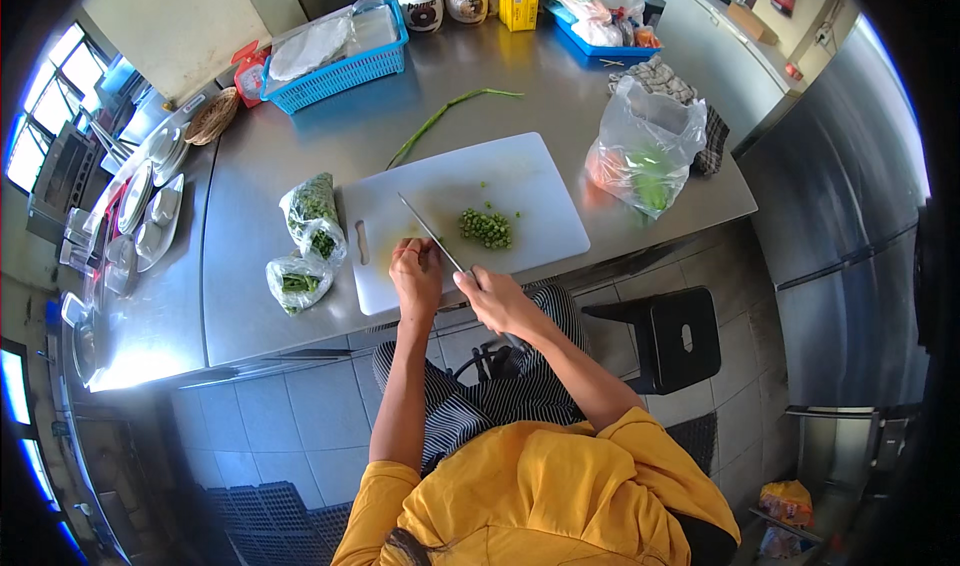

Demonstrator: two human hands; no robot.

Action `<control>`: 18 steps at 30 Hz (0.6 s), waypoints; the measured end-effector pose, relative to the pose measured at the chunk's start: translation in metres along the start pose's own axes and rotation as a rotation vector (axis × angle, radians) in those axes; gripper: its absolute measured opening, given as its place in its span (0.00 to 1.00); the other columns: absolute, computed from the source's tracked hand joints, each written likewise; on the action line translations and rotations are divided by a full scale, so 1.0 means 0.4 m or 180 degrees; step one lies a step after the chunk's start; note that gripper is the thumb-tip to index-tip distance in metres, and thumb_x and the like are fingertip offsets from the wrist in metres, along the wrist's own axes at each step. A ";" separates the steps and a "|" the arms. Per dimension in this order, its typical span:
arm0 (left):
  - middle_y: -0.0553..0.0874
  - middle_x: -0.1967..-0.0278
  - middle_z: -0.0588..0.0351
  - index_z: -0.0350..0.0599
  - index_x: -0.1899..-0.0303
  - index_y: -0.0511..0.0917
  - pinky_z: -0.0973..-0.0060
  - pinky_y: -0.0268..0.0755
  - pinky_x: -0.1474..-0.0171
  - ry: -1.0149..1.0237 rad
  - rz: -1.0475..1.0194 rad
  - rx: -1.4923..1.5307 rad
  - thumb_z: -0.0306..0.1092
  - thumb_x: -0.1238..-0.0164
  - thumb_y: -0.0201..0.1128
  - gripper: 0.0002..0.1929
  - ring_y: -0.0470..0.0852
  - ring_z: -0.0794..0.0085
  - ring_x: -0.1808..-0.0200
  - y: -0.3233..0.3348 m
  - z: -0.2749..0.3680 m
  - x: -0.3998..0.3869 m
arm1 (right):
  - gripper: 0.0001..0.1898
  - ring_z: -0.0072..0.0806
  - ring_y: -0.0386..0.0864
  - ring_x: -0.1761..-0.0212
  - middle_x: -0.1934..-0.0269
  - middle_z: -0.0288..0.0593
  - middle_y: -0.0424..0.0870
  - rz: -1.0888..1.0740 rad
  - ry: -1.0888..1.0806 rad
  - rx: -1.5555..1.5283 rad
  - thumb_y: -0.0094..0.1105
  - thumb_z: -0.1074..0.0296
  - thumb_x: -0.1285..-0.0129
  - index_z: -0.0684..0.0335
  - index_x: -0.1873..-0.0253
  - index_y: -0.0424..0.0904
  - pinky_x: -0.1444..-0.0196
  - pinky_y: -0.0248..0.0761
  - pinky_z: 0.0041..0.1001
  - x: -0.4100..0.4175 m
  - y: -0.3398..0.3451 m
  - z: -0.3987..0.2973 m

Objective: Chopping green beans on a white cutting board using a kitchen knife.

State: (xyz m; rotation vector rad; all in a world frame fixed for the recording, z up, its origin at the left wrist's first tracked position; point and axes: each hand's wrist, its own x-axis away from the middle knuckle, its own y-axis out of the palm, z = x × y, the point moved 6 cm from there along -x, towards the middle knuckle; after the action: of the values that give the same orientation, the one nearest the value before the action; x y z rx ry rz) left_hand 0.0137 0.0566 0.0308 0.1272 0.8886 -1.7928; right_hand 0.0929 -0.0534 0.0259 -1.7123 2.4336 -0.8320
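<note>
A kitchen knife is in my right hand, its blade slanting over the white cutting board towards the upper left. My left hand rests on the board with curled fingers, just left of the blade. A bit of green shows near its fingertips, but whatever lies beneath them is hidden. To the right of the knife is a small heap of chopped green beans, with a few loose pieces around it. One long green bean lies on the steel table beyond the board.
Bagged cut greens and a smaller bag lie left of the board on the steel table. A plastic bag of vegetables sits at the right. Farther back are a blue basket and a blue tray. A black stool stands right.
</note>
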 end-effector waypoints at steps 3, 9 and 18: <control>0.80 0.72 0.47 0.36 0.70 0.79 0.70 0.71 0.64 -0.0044 -0.0021 0.0138 0.20 0.50 0.59 0.05 0.79 0.56 0.69 0.000 -0.007 -0.002 | 0.22 0.28 0.69 0.91 0.88 0.43 0.69 -0.0283 0.0224 -0.0438 0.37 0.51 0.31 0.69 0.68 0.64 0.89 0.63 0.28 -0.056 0.021 0.008; 0.82 0.73 0.50 0.39 0.68 0.82 0.73 0.72 0.65 -0.0430 -0.0420 0.0164 0.26 0.49 0.61 0.06 0.80 0.62 0.72 -0.005 -0.034 -0.022 | 0.22 0.23 0.67 0.91 0.87 0.41 0.68 -0.0334 0.0395 -0.0867 0.37 0.52 0.31 0.68 0.70 0.63 0.90 0.62 0.25 -0.073 0.013 0.001; 0.79 0.69 0.50 0.40 0.70 0.82 0.67 0.66 0.57 -0.0048 -0.0047 -0.0336 0.26 0.51 0.64 0.05 0.73 0.57 0.63 -0.021 -0.008 -0.002 | 0.22 0.21 0.66 0.90 0.86 0.39 0.67 -0.0362 0.0561 -0.0771 0.39 0.50 0.31 0.67 0.67 0.65 0.89 0.62 0.23 0.023 -0.019 0.019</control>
State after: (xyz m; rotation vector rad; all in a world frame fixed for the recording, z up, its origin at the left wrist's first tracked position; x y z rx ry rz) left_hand 0.0060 0.0604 0.0331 0.0394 0.9736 -1.7540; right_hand 0.0984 -0.0663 0.0252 -1.9532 2.6702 -0.7551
